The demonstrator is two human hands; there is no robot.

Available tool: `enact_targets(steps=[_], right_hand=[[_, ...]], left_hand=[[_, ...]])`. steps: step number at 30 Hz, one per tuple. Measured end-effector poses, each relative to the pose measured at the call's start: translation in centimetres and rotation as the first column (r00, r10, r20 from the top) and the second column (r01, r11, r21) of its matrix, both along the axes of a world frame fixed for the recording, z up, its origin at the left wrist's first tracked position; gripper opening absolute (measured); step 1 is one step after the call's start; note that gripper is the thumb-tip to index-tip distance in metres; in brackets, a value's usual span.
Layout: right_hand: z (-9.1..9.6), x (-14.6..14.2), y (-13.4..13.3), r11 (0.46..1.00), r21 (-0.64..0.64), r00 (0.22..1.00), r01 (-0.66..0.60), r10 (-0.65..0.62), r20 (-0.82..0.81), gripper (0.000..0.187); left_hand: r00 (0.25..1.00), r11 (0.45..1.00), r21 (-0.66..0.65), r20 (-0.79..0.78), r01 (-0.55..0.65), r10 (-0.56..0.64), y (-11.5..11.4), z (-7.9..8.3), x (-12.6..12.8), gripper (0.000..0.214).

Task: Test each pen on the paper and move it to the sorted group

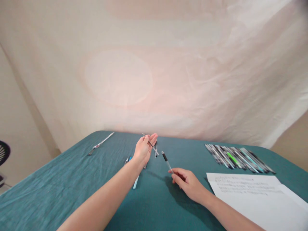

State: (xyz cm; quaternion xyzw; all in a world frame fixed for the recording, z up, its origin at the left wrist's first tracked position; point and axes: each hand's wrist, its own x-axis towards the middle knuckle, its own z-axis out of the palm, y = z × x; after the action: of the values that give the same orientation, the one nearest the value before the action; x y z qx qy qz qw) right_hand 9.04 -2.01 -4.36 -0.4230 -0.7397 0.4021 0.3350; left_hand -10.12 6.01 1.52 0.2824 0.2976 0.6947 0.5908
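Observation:
My left hand (143, 149) is raised over the middle of the teal table (72, 179), fingers closed round a thin pen refill (149, 143) that pokes out past the fingertips. My right hand (186, 183) rests lower and to the right, pinching the end of a clear pen barrel (166, 162) with a black tip that points up and away. Loose pen parts lie under and just beyond my left hand, among them a light blue piece (136, 182) and a small clear piece (156, 151).
A row of several assembled pens (237, 158) lies at the right rear of the table. A white printed sheet (255, 195) covers the near right corner. A single pen (101, 143) lies at the far left. A pale cloth backdrop hangs behind.

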Motion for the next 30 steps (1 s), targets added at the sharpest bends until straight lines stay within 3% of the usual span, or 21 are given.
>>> enact_targets(steps=[11, 30], right_hand=[[0.3, -0.1, -0.3, 0.997, 0.061, 0.997, -0.043, 0.039, 0.073, 0.028], [0.4, 0.0, -0.4, 0.996, 0.054, 0.995, -0.069, 0.064, 0.074, 0.028]], left_hand=[[0.987, 0.992, 0.097, -0.124, -0.086, 0.098, -0.3, 0.7, 0.1, 0.008], [0.985, 0.986, 0.159, -0.158, -0.041, 0.067, -0.1, -0.4, 0.2, 0.006]])
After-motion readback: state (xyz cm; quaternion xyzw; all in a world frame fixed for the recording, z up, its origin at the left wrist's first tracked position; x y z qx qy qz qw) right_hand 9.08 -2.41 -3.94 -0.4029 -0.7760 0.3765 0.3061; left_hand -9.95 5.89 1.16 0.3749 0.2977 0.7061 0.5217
